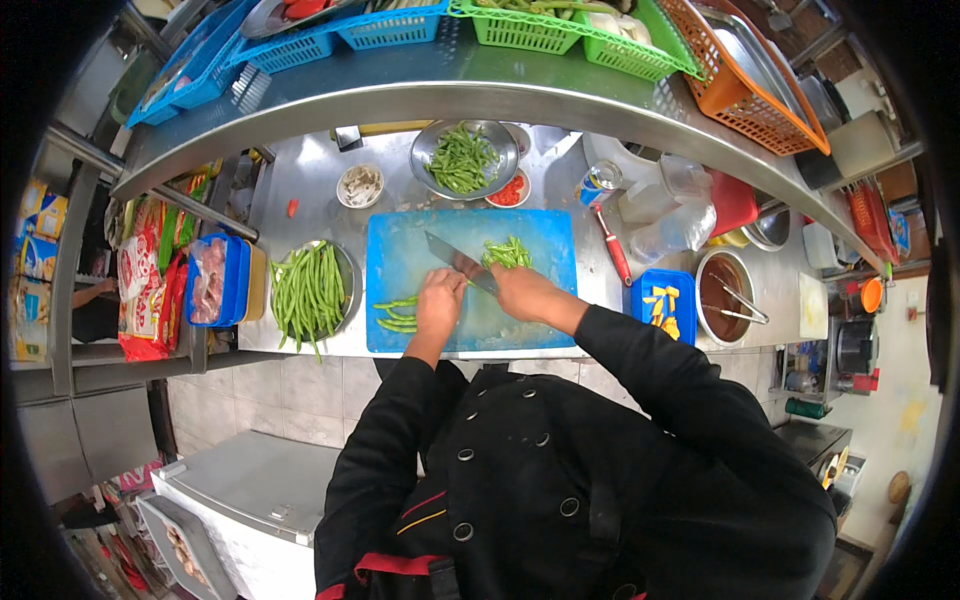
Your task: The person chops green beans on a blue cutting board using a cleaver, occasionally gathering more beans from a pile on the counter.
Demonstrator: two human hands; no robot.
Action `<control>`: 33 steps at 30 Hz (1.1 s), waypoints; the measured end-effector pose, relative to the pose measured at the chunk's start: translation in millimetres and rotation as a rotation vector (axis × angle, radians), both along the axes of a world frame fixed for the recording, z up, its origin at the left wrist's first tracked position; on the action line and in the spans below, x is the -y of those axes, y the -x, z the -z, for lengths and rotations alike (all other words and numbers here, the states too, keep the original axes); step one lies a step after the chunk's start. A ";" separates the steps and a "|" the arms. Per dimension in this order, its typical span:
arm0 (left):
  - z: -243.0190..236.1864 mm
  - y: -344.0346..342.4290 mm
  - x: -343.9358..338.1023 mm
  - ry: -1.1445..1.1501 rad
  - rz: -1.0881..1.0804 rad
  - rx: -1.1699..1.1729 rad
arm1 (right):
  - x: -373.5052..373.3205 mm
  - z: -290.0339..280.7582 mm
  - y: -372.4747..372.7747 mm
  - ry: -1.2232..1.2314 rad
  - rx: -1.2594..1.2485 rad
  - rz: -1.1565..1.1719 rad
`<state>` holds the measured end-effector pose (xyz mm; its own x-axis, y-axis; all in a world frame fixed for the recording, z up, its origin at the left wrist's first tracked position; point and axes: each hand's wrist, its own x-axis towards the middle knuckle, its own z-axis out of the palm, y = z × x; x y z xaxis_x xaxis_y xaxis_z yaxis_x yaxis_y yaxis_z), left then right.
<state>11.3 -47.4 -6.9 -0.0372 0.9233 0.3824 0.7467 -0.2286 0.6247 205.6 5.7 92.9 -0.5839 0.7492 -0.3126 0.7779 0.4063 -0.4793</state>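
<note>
On the blue cutting board [420, 230], my right hand [530, 296] is closed around the handle of a kitchen knife [452, 257]. The blade points up and left, just beyond my left hand. With its fingers curled, my left hand [438, 303] presses on a few green beans [398, 318], whose ends stick out to its left. Cut bean pieces [507, 252] lie in a small pile beyond my right hand. More whole green beans [308, 290] fill a round metal plate left of the board. Behind the board, a metal bowl [421, 160] contains cut beans.
Small bowls of white pieces [359, 187] and chopped red pieces [508, 191] stand behind the board. To the right are a red-handled tool [615, 250], a blue container of yellow pieces [650, 280] and a pot of brown sauce [724, 297]. A metal shelf [480, 100] with baskets spans overhead.
</note>
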 end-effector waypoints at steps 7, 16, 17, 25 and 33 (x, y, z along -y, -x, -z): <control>-6.2 3.2 -5.5 0.029 0.039 -0.002 | -7.0 26.0 15.3 -0.010 -0.041 0.042; -8.8 19.1 -7.6 0.075 0.189 0.046 | -0.4 28.2 27.8 0.036 -0.091 0.089; -14.1 25.9 -4.6 0.099 0.186 0.061 | -4.0 24.2 28.7 0.026 -0.079 0.063; -48.5 92.2 14.9 0.320 0.122 -0.267 | -2.3 16.9 -10.9 0.125 -0.180 -0.025; -17.4 82.0 1.9 0.401 0.097 -0.303 | -12.2 25.6 -67.7 0.148 -0.119 0.102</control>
<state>-70.7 -49.3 10.5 0.1138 0.9932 -0.0228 0.8950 -0.0925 0.4364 273.3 17.9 67.3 -0.5470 0.7572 -0.3569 0.7456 0.2470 -0.6189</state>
